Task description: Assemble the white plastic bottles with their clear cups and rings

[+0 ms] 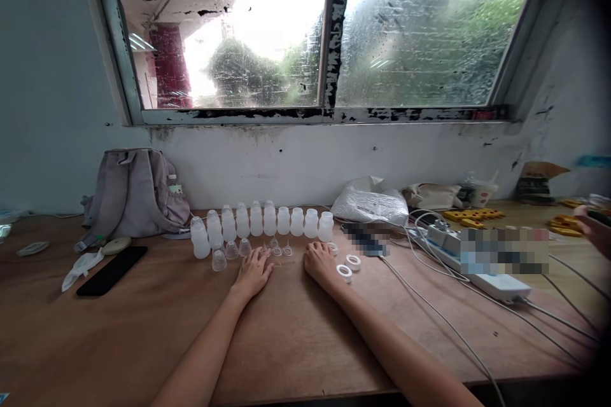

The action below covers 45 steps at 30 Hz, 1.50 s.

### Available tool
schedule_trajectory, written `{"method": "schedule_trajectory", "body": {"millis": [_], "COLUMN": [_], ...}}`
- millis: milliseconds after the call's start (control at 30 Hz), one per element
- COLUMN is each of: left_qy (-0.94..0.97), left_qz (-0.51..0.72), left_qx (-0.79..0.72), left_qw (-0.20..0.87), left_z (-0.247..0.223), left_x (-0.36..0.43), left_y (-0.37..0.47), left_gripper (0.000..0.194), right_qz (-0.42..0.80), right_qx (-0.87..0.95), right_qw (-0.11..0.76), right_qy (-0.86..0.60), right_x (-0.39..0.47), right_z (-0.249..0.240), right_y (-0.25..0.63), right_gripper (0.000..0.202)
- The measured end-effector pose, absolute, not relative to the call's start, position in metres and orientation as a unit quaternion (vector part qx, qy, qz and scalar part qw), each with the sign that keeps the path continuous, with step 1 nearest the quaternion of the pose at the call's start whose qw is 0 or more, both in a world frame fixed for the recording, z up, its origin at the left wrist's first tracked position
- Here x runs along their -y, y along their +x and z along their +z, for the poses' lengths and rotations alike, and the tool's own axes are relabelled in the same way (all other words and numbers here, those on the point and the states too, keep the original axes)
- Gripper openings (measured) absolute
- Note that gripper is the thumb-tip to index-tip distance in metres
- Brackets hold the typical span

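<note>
My left hand (252, 272) lies palm down on the table, its fingers stretched out beside the clear dome caps (219, 260) and the clear silicone nipples (287, 248). My right hand (321, 261) rests palm down a little to the right, fingers apart, close to the white screw rings (344, 273); one ring is partly behind it. Behind both hands stands a row of frosted baby bottles. Several at the left, such as this capped bottle (200, 238), wear clear domes, while several at the right, like this open-necked bottle (326, 227), have bare necks. Neither hand appears to hold anything.
At left are a grey backpack (136, 197), a black phone (112, 271) and a white crumpled wrapper (81, 269). A silvery bag (370, 200), a white power strip (496, 283) with cables, and yellow parts (472, 216) occupy the right. Another person's hand (589, 229) shows at the right edge.
</note>
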<state>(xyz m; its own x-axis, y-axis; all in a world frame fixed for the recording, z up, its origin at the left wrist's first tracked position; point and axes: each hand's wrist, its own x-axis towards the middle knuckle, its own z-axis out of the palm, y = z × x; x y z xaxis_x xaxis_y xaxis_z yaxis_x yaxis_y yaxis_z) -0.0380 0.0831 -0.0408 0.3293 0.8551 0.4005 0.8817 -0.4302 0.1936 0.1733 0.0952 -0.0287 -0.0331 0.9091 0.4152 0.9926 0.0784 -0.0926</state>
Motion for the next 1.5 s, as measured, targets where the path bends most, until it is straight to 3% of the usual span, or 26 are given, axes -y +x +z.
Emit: {"method": "schedule_trajectory", "body": {"millis": [367, 600, 667, 800, 900, 1033, 1267, 1500], "left_qy": [-0.821, -0.839, -0.85, -0.877, -0.895, -0.884, -0.832, -0.874], "left_qz": [-0.256, -0.299, -0.3, -0.272, -0.248, -0.275, -0.324, -0.294], "left_qx": [0.509, 0.451, 0.43, 0.394, 0.371, 0.378, 0.451, 0.386], "left_qw": [0.037, 0.054, 0.055, 0.042, 0.016, 0.009, 0.003, -0.031], "left_z": [-0.037, -0.027, -0.024, -0.021, -0.019, -0.013, -0.008, -0.015], "left_x": [-0.082, -0.071, -0.066, -0.056, -0.052, -0.052, -0.053, -0.053], "left_y": [-0.038, -0.03, -0.026, -0.017, -0.015, -0.017, -0.021, -0.015], "left_gripper": [0.045, 0.04, 0.04, 0.039, 0.032, 0.027, 0.035, 0.028], "right_qz": [-0.074, -0.023, 0.012, 0.029, 0.035, 0.038, 0.085, 0.095], "right_qx": [0.771, 0.76, 0.763, 0.738, 0.737, 0.786, 0.845, 0.856], "right_qw": [0.227, 0.283, 0.321, 0.478, 0.518, 0.474, 0.332, 0.317], "right_qy": [-0.59, -0.584, -0.561, -0.475, -0.431, -0.396, -0.41, -0.397], "right_x": [-0.092, -0.092, -0.095, -0.097, -0.091, -0.079, -0.073, -0.077], "right_z": [-0.028, -0.035, -0.036, -0.03, -0.024, -0.02, -0.023, -0.028], "right_y": [0.167, 0.165, 0.167, 0.167, 0.162, 0.155, 0.156, 0.159], "right_gripper": [0.018, 0.029, 0.027, 0.035, 0.039, 0.044, 0.053, 0.051]}}
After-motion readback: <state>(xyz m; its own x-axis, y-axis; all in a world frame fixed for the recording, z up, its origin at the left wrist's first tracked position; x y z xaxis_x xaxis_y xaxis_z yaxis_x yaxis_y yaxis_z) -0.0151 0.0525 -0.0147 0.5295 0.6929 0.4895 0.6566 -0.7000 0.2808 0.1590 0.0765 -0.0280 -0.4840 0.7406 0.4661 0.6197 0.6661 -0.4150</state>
